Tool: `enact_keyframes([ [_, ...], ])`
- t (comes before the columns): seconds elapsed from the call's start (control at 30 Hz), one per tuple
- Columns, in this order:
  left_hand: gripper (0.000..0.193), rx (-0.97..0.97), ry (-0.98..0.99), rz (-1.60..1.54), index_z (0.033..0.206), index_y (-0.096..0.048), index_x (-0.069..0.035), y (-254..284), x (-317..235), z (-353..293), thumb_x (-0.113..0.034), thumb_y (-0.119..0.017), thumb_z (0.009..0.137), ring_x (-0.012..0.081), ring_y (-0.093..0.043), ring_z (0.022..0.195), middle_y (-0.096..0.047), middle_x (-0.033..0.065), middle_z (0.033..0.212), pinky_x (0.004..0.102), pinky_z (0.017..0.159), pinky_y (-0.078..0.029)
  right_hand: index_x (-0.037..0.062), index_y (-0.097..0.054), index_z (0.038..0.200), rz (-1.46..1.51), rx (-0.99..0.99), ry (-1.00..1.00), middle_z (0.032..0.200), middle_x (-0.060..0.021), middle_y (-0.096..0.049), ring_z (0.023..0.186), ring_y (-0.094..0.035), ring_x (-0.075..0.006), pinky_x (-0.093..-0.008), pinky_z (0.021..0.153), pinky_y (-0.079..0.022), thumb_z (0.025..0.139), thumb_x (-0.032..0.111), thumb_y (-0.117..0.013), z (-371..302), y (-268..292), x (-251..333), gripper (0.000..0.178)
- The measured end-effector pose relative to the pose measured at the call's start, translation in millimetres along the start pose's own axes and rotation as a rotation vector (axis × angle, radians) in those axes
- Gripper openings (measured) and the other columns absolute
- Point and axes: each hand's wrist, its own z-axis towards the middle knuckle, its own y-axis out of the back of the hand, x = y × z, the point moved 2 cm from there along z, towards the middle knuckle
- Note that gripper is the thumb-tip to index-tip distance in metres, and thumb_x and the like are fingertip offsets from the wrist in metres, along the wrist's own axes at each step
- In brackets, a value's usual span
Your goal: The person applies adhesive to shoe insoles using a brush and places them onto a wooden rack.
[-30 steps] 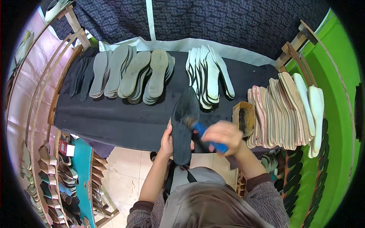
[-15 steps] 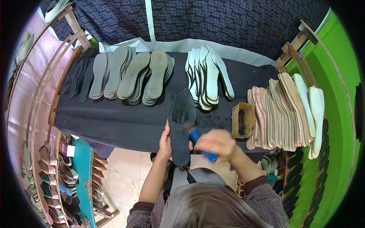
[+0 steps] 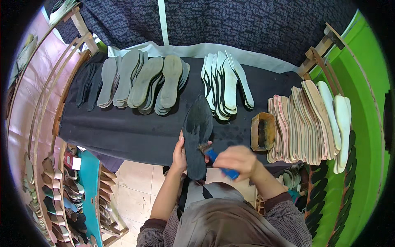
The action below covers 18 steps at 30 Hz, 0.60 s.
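Note:
A long black shoe sole (image 3: 198, 119) lies lengthwise before me, its near end reaching past the table's front edge. My left hand (image 3: 180, 152) grips it from beneath, the thumb along its left edge and fingertips showing at the right edge. In my right hand (image 3: 239, 161) is a brush (image 3: 213, 155) with a blue handle, its bristles against the sole's middle. Wet-looking streaks mark the sole's upper half. To the right stands an open, stained box-like container (image 3: 263, 131) with a dark inside.
Grey soles (image 3: 144, 82) lie in overlapping stacks at the back left, white-topped ones (image 3: 229, 88) at the back middle. A long row of beige soles (image 3: 302, 123) leans at the right on the dark-covered table (image 3: 123, 131). Shelves with shoes (image 3: 74, 185) stand at the lower left.
My right hand has brought the brush slightly down toward me along the sole. My left hand and the sole hold nearly the same place.

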Motion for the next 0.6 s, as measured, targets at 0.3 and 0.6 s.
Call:
enact_keyframes([
  [0.3,0.048,0.187,0.050,0.021,0.132,-0.027,-0.016,0.1,-0.3,1.5,-0.045,-0.026,0.094,0.0356,-0.062,0.063,-0.055,0.0248,0.111,0.0430,0.051,-0.053,0.0020,-0.064,0.088,0.097,0.227,0.033,0.087,-0.0120,-0.063,0.073,-0.063,-0.0279,-0.0346,0.063,-0.053,0.056,0.004,-0.062,-2.4,-16.6,16.4,0.032],
  [0.6,0.051,0.184,0.059,-0.079,0.137,-0.030,-0.012,0.5,-2.6,1.7,-0.041,-0.026,0.095,0.0380,-0.057,0.105,-0.050,0.0196,0.125,0.0475,0.090,-0.048,0.0024,-0.066,0.088,0.024,0.121,0.099,0.085,-0.0115,-0.063,0.064,-0.062,-0.0245,-0.0323,0.055,-0.049,0.075,0.015,-0.065,12.2,-11.1,-6.0,0.019],
])
